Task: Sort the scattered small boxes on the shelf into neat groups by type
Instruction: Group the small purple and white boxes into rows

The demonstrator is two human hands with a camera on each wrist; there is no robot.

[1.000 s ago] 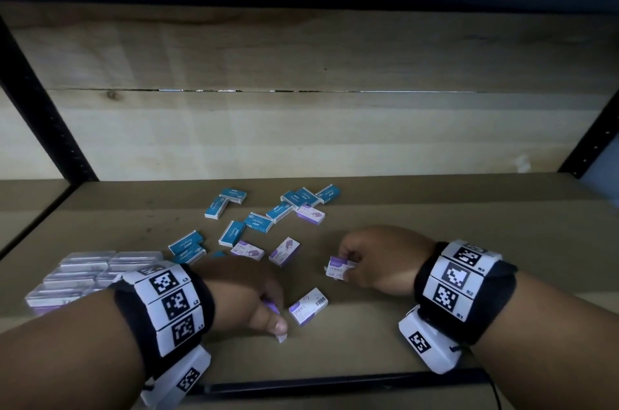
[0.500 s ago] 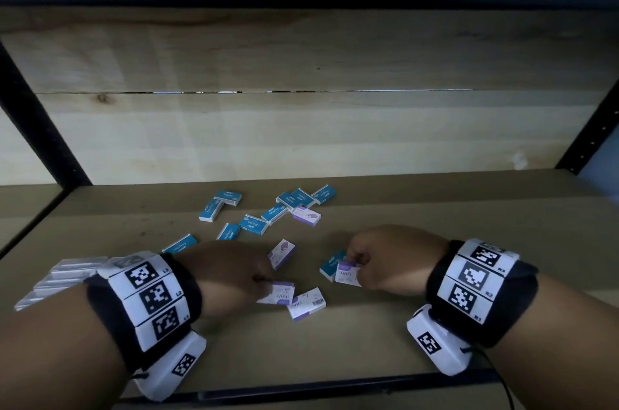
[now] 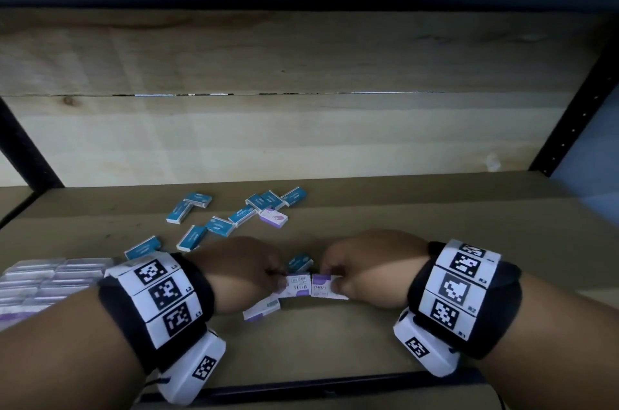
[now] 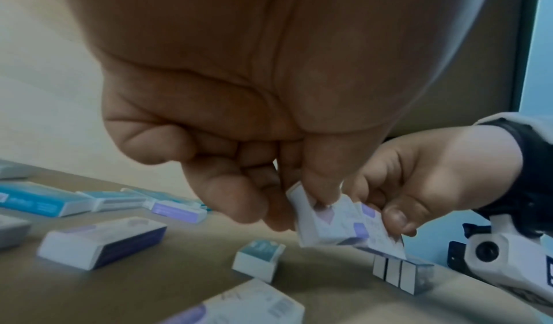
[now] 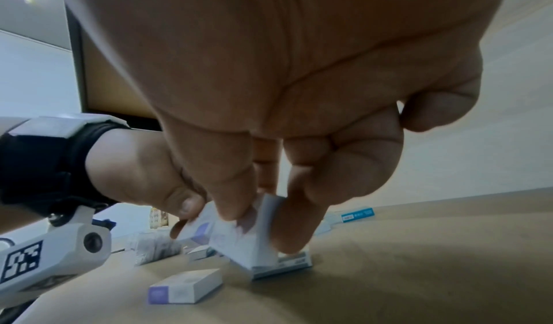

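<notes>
2 purple-white boxes [image 3: 311, 285] meet at 6 o'clock, 1 pinched in left hand [image 3: 241, 270], 1 in right hand [image 3: 368, 267]; neat stack [image 3: 50, 279] at 9, blue boxes [image 3: 217, 225] loose toward 12.

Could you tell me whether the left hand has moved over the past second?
Yes. The left hand has moved right, away from the grey boxes, so its purple box now meets the one in the right hand.

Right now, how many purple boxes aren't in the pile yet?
5 purple boxes: left hand holds one, right hand one, one lies on the shelf near them, one beside the left hand, one back among blue boxes. More may hide under the hands.
</notes>
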